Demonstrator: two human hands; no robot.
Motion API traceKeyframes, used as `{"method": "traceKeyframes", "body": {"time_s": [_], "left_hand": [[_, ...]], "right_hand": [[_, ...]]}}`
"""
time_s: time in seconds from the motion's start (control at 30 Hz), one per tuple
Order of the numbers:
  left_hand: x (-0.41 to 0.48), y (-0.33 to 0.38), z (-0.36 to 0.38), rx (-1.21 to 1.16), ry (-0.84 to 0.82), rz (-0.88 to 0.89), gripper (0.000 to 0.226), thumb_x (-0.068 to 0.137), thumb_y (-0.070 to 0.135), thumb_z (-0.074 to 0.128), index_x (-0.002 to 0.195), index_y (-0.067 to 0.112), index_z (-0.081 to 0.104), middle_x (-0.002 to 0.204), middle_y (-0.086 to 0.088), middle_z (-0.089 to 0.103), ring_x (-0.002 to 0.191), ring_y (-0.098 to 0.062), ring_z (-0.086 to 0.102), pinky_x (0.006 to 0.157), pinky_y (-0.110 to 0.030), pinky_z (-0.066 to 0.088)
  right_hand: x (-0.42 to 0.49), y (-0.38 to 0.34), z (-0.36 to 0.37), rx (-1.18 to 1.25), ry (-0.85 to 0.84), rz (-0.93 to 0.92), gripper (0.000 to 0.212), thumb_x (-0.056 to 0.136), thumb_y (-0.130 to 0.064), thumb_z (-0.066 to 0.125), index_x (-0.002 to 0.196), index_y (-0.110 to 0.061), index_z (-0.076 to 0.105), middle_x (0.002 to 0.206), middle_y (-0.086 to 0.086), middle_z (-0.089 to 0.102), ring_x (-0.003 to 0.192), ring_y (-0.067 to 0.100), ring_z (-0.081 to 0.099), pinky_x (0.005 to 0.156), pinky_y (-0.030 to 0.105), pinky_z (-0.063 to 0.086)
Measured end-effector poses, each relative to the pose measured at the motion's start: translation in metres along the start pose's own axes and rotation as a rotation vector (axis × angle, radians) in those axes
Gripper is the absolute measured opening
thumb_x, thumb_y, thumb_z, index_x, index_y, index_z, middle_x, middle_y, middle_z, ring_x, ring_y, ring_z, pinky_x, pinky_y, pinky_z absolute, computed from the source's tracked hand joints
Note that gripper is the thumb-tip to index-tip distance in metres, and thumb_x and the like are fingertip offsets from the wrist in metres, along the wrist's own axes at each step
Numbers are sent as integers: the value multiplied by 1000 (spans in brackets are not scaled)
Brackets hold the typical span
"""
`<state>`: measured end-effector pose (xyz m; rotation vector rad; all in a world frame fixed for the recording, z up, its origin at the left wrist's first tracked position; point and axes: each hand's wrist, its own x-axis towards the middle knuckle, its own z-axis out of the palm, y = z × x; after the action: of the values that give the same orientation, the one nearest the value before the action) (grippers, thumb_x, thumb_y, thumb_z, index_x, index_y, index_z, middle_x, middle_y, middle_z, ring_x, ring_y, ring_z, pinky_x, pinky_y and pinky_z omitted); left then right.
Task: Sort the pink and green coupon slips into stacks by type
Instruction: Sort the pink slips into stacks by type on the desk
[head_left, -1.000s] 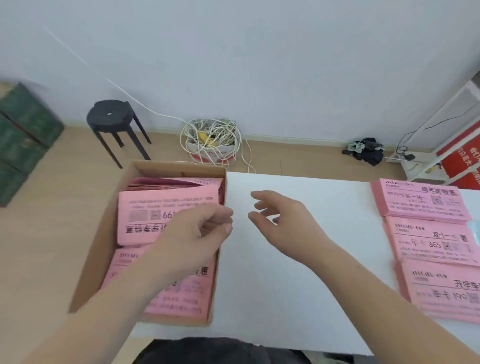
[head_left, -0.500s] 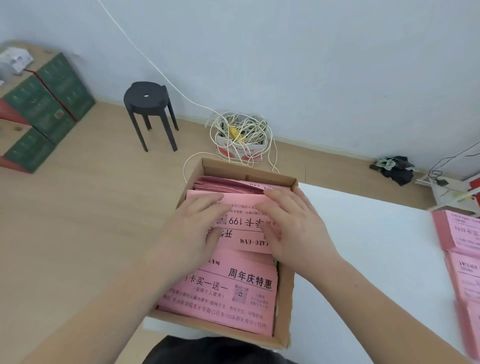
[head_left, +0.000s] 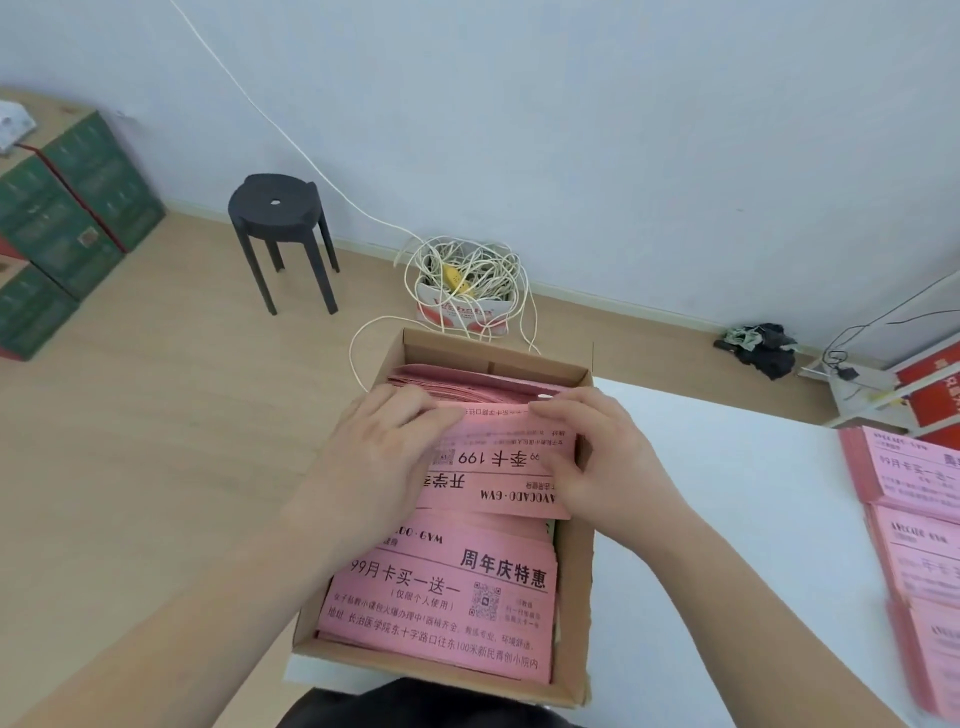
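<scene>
Both hands have moved off the table and into the box since 1 s ago. 0.5 s ago they lay on the top slip; now the fingertips sit at its far edge. Camera has swung left, so the table stacks have slid to the right border.

Left hand (head_left: 379, 457): fingers close together, nearly flat across the far left corner of the top slip (head_left: 498, 470). Thumb is hidden, so can't tell if it grips.

Right hand (head_left: 597, 457): fingers curled over the far right edge, thumb pressed on the slip's right end. It pinches the slip. The far edge is bent up slightly between the 2 hands.

Cardboard box (head_left: 574, 597): open top, at the left end of the white table (head_left: 727, 519). Contents are 3 piles of pink slips:
- far pile (head_left: 467, 379): fanned edges, against the back wall
- middle pile: topped by the held slip, print upside down to the camera, "199" readable
- near pile (head_left: 441, 597): print upright, QR code visible, fills the front of the box

Table, right border: 3 pink stacks (head_left: 914, 467) in a row, each just beside the next. The nearest one is blurred.

Floor beyond the box: a white bag (head_left: 460, 312) stuffed with coiled cable, a black stool (head_left: 278, 208) to its left, and green boxes (head_left: 67, 208) stacked by the left wall.
</scene>
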<state>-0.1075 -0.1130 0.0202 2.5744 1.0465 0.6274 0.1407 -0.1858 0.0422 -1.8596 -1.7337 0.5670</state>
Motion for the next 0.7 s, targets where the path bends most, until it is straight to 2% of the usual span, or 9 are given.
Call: {"method": "traceKeyframes", "body": {"time_s": [0.1, 0.17, 0.23, 0.33, 0.43, 0.5, 0.57, 0.63, 0.7], "left_hand": [[-16, 7, -10, -144, 18, 81, 31, 86, -7, 65, 106, 16, 72, 98, 6, 58, 89, -17, 53, 78, -26, 45], [-30, 7, -13, -185, -5, 83, 27, 87, -4, 64, 101, 17, 73, 96, 7, 57, 88, -12, 51, 75, -16, 37], [-41, 8, -11, -185, -8, 93, 24, 89, 1, 60, 101, 17, 73, 98, 6, 57, 89, -12, 52, 74, -19, 40], [-44, 8, -8, -119, 35, 95, 26, 87, -1, 61, 105, 14, 72, 101, 2, 60, 91, -19, 56, 75, -33, 49], [-26, 9, -11, 6, 42, 21, 30, 82, -2, 68, 105, 16, 70, 106, 2, 64, 108, -28, 59, 96, -43, 49], [-7, 11, -13, 145, -32, -43, 28, 81, 6, 69, 105, 19, 65, 115, 1, 68, 131, -34, 54, 113, -51, 40], [5, 9, -10, 182, -177, -94, 26, 85, 14, 62, 111, 20, 58, 124, 0, 66, 142, -31, 45, 122, -48, 28], [8, 1, -7, 123, -239, -125, 24, 89, 18, 55, 113, 21, 53, 122, 3, 64, 132, -24, 51, 123, -41, 24], [5, -5, -8, 73, -212, -126, 24, 87, 17, 56, 111, 22, 53, 112, 5, 63, 114, -23, 57, 115, -42, 37]], "right_hand": [[-4, -8, -11, 59, -2, -10, 35, 75, 2, 73, 95, -27, 76, 100, -16, 59, 106, 8, 55, 87, 13, 42], [-9, -12, -15, 67, -68, 1, 36, 72, 5, 70, 78, -31, 74, 95, -16, 59, 103, 8, 56, 83, 17, 45], [-13, -14, -16, 106, -160, 52, 39, 71, 8, 70, 71, -31, 74, 94, -17, 62, 100, 8, 61, 82, 25, 51], [-12, -18, -17, 101, -202, 90, 37, 75, 5, 71, 74, -32, 73, 93, -19, 66, 94, 7, 64, 80, 29, 53], [-4, -22, -17, -58, -129, 25, 25, 81, -10, 73, 83, -34, 66, 99, -24, 63, 103, 6, 57, 89, 27, 48], [3, -26, -13, -171, -160, -26, 20, 85, -14, 71, 91, -31, 60, 119, -19, 62, 120, 11, 52, 101, 24, 40], [8, -28, -9, -218, -235, 8, 20, 87, -14, 65, 96, -28, 54, 124, -9, 61, 123, 18, 52, 100, 27, 41], [9, -30, -7, -218, -276, 60, 20, 90, -15, 60, 99, -31, 51, 114, -12, 60, 110, 14, 53, 88, 26, 42], [8, -28, -6, -178, -258, 72, 20, 91, -14, 60, 102, -30, 53, 112, -15, 58, 103, 6, 50, 82, 15, 37]]}}
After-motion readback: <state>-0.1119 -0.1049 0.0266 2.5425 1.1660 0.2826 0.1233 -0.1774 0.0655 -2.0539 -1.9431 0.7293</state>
